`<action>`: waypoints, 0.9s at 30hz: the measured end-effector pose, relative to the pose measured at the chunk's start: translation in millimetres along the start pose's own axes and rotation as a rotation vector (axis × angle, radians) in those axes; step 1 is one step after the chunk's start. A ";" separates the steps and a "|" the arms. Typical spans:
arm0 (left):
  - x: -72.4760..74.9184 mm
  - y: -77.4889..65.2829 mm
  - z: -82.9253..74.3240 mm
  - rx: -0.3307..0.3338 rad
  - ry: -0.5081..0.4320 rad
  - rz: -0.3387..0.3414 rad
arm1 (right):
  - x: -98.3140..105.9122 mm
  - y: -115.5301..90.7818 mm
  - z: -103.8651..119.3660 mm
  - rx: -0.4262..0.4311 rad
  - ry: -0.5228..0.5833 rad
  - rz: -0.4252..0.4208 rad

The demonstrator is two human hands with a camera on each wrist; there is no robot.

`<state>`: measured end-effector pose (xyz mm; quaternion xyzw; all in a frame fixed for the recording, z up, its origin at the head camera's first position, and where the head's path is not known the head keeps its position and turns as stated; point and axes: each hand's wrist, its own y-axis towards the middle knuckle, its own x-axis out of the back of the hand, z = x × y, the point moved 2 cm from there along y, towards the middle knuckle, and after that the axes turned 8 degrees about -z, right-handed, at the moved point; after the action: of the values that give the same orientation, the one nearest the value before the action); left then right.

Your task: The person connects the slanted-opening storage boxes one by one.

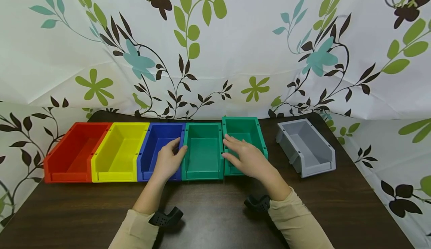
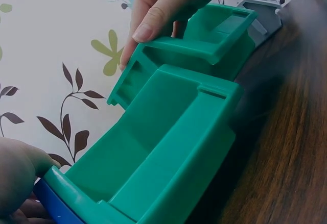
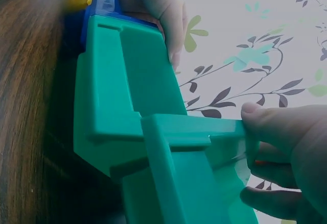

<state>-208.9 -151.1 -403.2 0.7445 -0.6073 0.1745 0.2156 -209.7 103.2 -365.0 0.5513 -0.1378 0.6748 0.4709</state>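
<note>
My left hand [image 1: 167,161] reaches over the blue bin [image 1: 144,166], its thumb on the rim of the left green bin [image 1: 203,155]. In the left wrist view its fingers curl on the blue side, pinching the two adjoining walls together. My right hand [image 1: 247,157] holds the left wall of the right green bin [image 1: 242,127], thumb outside and fingers over the inside. That bin sits slightly farther back than its green neighbour and against it. In the right wrist view the right green bin's rim [image 3: 194,124] overlaps the left one's edge.
A red bin [image 1: 67,178] and a yellow bin [image 1: 114,176] continue the row leftward. Apart on the right stands a grey bin [image 1: 316,170], turned at an angle. All rest on a dark wooden table [image 1: 208,211] before a leaf-patterned cloth [image 1: 222,61].
</note>
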 end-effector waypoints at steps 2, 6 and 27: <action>0.3 -0.4 0.3 0.004 -0.001 -0.003 | -0.3 0.1 0.1 0.007 -0.005 0.002; 0.8 -0.5 1.0 0.002 0.003 -0.010 | -1.2 0.3 0.4 0.012 -0.014 0.010; -2.4 0.0 1.7 0.014 0.002 -0.003 | -9.8 0.9 2.2 -0.117 -0.057 0.145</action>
<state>-209.3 -150.0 -405.8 0.7466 -0.6049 0.1793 0.2112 -209.6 96.5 -372.5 0.5305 -0.2300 0.6819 0.4481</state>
